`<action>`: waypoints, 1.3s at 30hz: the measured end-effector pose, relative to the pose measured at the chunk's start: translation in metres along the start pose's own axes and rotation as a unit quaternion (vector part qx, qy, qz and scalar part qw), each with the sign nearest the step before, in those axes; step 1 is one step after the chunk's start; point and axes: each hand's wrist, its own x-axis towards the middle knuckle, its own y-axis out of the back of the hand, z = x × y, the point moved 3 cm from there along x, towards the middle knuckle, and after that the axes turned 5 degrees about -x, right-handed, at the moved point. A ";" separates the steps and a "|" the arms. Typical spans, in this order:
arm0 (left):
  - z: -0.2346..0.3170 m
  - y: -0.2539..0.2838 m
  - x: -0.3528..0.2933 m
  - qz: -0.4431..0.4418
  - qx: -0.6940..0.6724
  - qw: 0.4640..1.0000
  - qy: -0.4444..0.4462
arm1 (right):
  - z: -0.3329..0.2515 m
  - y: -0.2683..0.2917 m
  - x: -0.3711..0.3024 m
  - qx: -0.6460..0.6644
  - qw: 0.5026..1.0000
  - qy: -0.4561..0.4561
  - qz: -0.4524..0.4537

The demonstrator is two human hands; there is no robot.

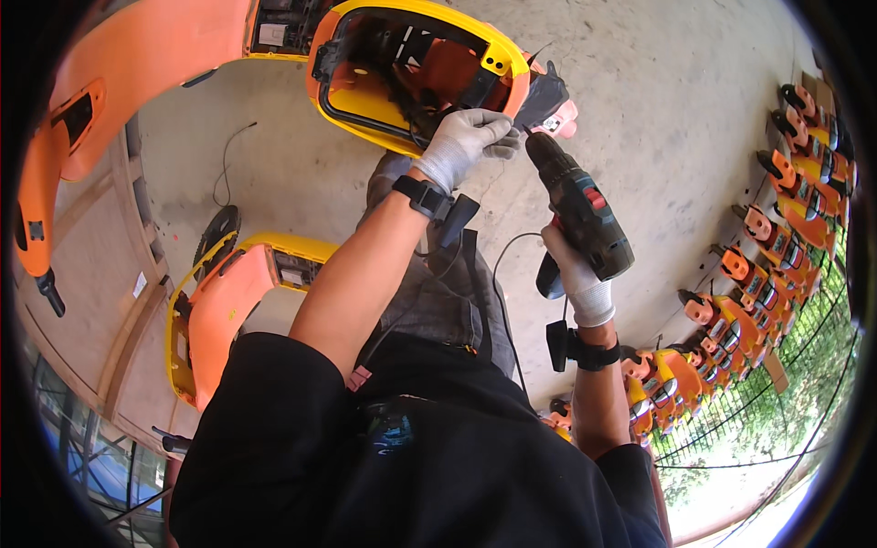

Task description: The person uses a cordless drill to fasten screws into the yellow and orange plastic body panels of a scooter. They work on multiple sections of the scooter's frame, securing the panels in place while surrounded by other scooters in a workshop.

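My right hand point(574, 274), in a pale work glove, grips the handle of a dark green and black cordless drill point(589, 219). The drill points up and to the left, its bit close to the fingertips of my left hand point(468, 142). That hand is gloved too, its thumb and fingers pinched together; whatever lies between them is too small to make out. Just beyond it is an orange and yellow scooter body point(409, 142) with an open, black-rimmed compartment holding dark wiring and parts. A black piece point(544, 99) sits at its right end.
Another orange and yellow scooter body point(224, 324) stands at my left, by a dark wheel point(217, 233). A large orange shell point(151, 64) curves across the upper left, near wooden crating point(87, 247). Several scooters point(772, 233) line the right beside a mesh fence point(763, 411). A thin cable point(228, 164) lies on the floor.
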 end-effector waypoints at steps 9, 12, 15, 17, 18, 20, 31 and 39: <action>-0.013 0.009 0.005 -0.038 -0.092 0.995 0.014 | 0.006 -0.002 -0.008 -0.024 0.999 0.026 0.004; -0.014 0.006 0.002 -0.024 -0.112 0.993 0.009 | 0.002 -0.002 -0.008 -0.034 0.999 0.037 0.004; -0.008 -0.001 -0.004 -0.018 -0.117 0.993 0.000 | 0.001 -0.003 -0.007 -0.036 0.999 0.035 0.000; -0.009 0.003 -0.002 -0.023 -0.117 0.993 0.008 | 0.002 -0.003 -0.006 -0.037 0.999 0.040 -0.003; -0.010 0.005 -0.001 -0.026 -0.117 0.993 0.011 | 0.002 -0.003 -0.006 -0.038 0.998 0.046 -0.004; -0.009 0.007 -0.001 -0.031 -0.130 0.991 0.019 | 0.002 -0.004 -0.005 -0.040 0.998 0.047 -0.008; -0.013 0.010 0.004 -0.070 -0.147 0.986 0.038 | -0.002 -0.006 -0.002 -0.058 0.996 0.060 -0.031; -0.006 0.015 0.004 -0.079 -0.076 0.992 0.060 | 0.003 -0.002 0.000 -0.062 0.995 0.070 -0.037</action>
